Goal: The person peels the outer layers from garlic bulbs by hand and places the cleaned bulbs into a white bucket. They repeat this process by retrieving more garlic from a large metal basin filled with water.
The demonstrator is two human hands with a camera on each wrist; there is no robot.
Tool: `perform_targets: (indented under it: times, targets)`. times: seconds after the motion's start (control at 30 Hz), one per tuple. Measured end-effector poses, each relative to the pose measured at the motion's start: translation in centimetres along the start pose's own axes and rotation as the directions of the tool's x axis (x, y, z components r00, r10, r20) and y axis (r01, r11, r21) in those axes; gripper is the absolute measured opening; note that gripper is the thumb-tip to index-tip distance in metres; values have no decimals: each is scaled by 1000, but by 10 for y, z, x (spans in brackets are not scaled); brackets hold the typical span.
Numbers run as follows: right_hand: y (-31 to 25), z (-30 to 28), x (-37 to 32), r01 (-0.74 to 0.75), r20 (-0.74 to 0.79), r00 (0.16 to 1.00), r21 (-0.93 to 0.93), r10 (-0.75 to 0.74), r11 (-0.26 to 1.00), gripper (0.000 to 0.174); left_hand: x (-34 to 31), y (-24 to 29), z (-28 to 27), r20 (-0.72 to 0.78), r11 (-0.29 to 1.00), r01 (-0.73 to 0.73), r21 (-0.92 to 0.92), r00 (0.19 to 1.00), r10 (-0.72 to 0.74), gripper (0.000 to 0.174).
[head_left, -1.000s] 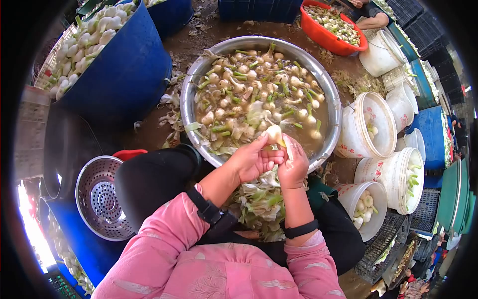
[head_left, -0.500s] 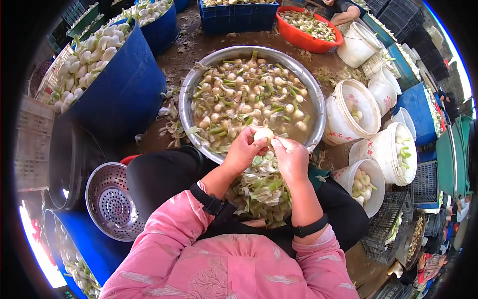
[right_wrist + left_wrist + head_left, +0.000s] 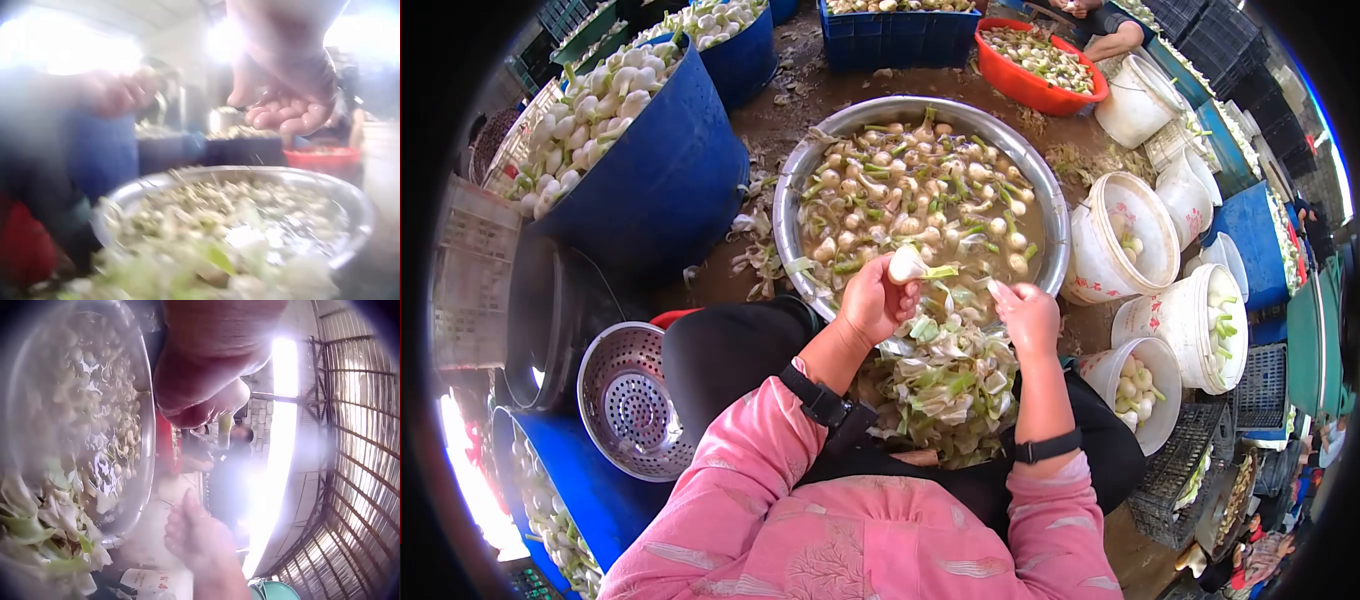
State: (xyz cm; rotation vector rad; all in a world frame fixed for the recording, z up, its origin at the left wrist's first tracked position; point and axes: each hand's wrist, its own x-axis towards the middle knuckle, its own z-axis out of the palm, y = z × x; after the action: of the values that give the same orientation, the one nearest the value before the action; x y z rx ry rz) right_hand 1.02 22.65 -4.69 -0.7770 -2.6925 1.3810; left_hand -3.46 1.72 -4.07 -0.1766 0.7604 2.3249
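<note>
We see the pale bulb (image 3: 907, 265) with its green stem pointing to 3 o'clock, gripped in the curled fingers of our left hand (image 3: 878, 300) above the 6 o'clock part of the metal basin (image 3: 1057, 225), while our right hand (image 3: 1030, 320) is apart from it at 4 o'clock, half-curled and loose, thumb away from the fingers, with no hold visible. Around the basin we have leafy peelings (image 3: 950, 390) at 6 o'clock, a perforated strainer (image 3: 635, 400) at 8, a blue tub (image 3: 650, 165) at 10, a red tub (image 3: 1025, 80) at 1, and white buckets (image 3: 1090, 255) at 3 to 4, their red characters too small for us to read.
</note>
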Motion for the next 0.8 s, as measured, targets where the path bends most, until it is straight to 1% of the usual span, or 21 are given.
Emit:
perform_targets:
  times: [0.03, 0.07, 0.1, 0.13, 0.17, 0.23, 0.27, 0.37, 0.4, 0.5, 0.53, 0.57, 0.6, 0.63, 0.67, 0.7, 0.77, 0.8]
  targets:
    - [-26, 2, -17, 101, 7, 994, 329, -109, 939, 25, 1, -5, -4, -21, 1000, 23, 9, 1000, -23, 29]
    - [-29, 6, -23, 241, -5, 969, 244, -248, 939, 23, 2, -9, -5, -33, 998, 49, 27, 998, -48, 30]
    - [-33, 6, -26, 385, -12, 922, 156, -388, 910, 22, 3, -10, -3, -21, 997, 62, 43, 998, -61, 30]
    - [-40, 2, -30, 406, 58, 910, 73, -411, 911, 21, 3, -10, 1, -11, 996, 74, 57, 997, -73, 30]
    - [-41, -1, -32, 424, 118, 895, 72, -430, 903, 20, 2, -10, 3, -2, 994, 83, 71, 997, -83, 31]
    - [-40, -5, -35, 466, 249, 848, 73, -468, 882, 20, 0, -7, 3, -38, 979, 132, 153, 991, -127, 30]
    - [-43, -7, -38, 334, 371, 857, 127, -357, 934, 18, -3, -6, 1, -63, 968, 160, 191, 987, -150, 29]
    - [-39, -9, -42, 152, 526, 808, 250, -266, 956, 18, -2, -7, -6, 45, 945, 245, 217, 964, -261, 28]
    - [-38, -9, -45, -55, 590, 782, 389, -203, 920, 18, -2, -10, -3, -27, 938, 233, 258, 972, -234, 35]
    - [-28, 1, -47, -80, 566, 780, 514, -267, 854, 18, -6, -18, -1, 39, 891, -25, 453, 999, 8, 47]
    - [-26, 3, -50, -319, 599, 776, 644, -198, 695, 15, -7, -20, -4, 83, 811, -106, 575, 994, 71, 55]
    - [-29, 3, -52, -78, 500, 818, 587, -285, 806, 14, -7, -21, -6, 107, 790, -114, 603, 992, 61, 53]
    - [-35, 1, -54, 167, 407, 827, 482, -388, 860, 13, -6, -22, -7, 131, 766, -123, 631, 990, 50, 52]
    - [-40, 0, -56, 393, 329, 802, 335, -498, 856, 12, -7, -22, -8, 154, 742, -130, 657, 987, 37, 50]
    - [-44, 0, -55, 685, 168, 700, 115, -694, 719, 8, -11, -24, -1, 103, 739, -108, 665, 993, 52, 49]
    - [-44, 3, -52, 716, 87, 696, -10, -713, 698, 8, -11, -24, -2, 92, 746, -84, 660, 995, 31, 49]
    - [-41, 6, -45, 719, -63, 650, -271, -757, 640, 8, -8, -25, -4, 73, 763, -42, 645, 997, -7, 49]
    - [-45, 5, -45, 655, -64, 707, -317, -705, 686, 10, -9, -29, -3, 74, 785, -40, 619, 997, -7, 50]
